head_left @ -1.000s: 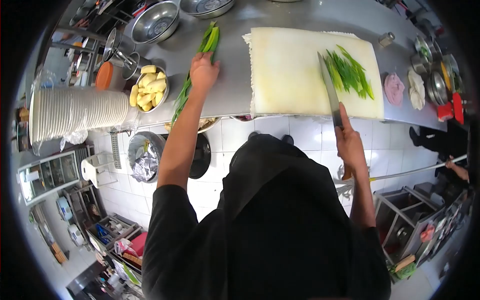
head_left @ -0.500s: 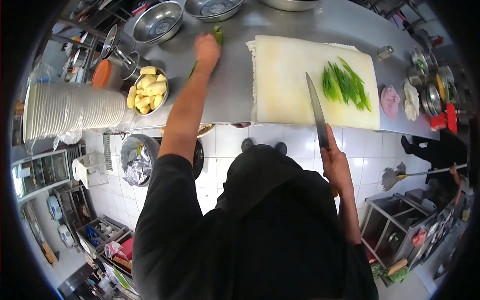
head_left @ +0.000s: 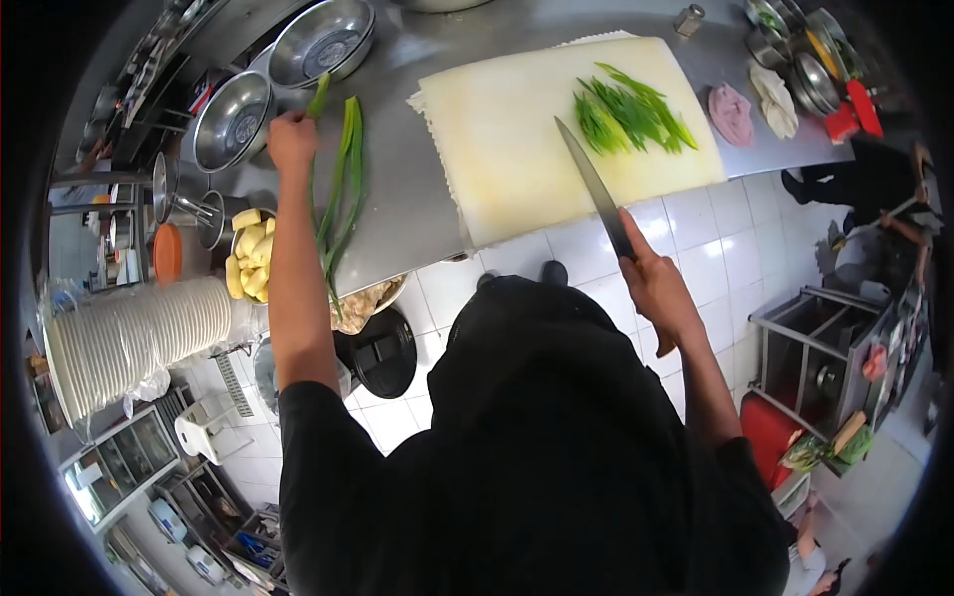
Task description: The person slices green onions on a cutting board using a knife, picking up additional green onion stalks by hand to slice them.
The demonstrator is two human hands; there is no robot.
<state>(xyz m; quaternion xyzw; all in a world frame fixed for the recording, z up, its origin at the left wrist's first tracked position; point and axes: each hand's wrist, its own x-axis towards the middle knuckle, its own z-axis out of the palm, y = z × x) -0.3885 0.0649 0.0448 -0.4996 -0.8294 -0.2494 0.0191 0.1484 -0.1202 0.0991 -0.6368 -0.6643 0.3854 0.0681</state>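
Observation:
My right hand [head_left: 658, 286] grips a large kitchen knife [head_left: 594, 189], its blade slanting over the near right part of the white cutting board [head_left: 487, 129]. Long pieces of green onion leaf [head_left: 631, 111] lie in a loose bunch on the board's right side. To the left on the steel counter, my left hand [head_left: 293, 141] is closed around a green onion stalk [head_left: 318, 96], whose tip sticks out above the fingers. Just right of that hand, more long green onion leaves [head_left: 350, 164] lie on the counter and reach past its near edge.
Steel bowls [head_left: 234, 121] stand beyond my left hand. A bowl of peeled potatoes [head_left: 253, 256] sits beside my left forearm, near a wrapped stack of plates [head_left: 139, 333]. Pink cloth [head_left: 730, 113] and a shaker [head_left: 689, 19] are right of the board. Another person [head_left: 865, 194] stands at far right.
The view has swung, so the counter appears tilted and shifted left. My left hand has moved nearer the bowls, and long leaves now show beside it. The knife remains in my right hand.

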